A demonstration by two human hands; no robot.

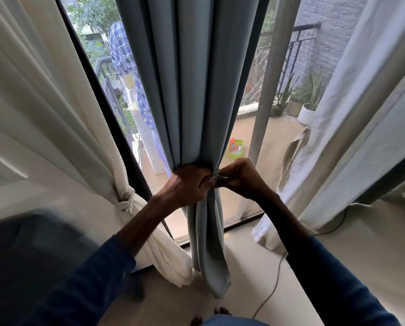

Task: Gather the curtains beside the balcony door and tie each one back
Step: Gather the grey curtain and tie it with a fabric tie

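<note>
Grey-blue curtain (pixel 192 90) hangs in front of the balcony door (pixel 119 128). The left hand (pixel 187 184) grips its folds in one bundle so they cannot spread, while the right hand (pixel 241 180) pinches the thin tie (pixel 218 177), probably to knot it.

Middle curtain (pixel 196 90) hangs before the balcony door (pixel 126 147); tied curtain (pixel 55 114) left, loose curtain (pixel 352 128) right; potted plants (pixel 307 107) behind, on the balcony.

Both arms are reaching forward, forearms bare below dark blue sleeves. Left hand (pixel 187 184) is curling round the gathered blue-grey curtain (pixel 196 90); right hand (pixel 241 178) — knuckles up, just beside the left — is pinching a thin tie end (pixel 218 177).
</note>
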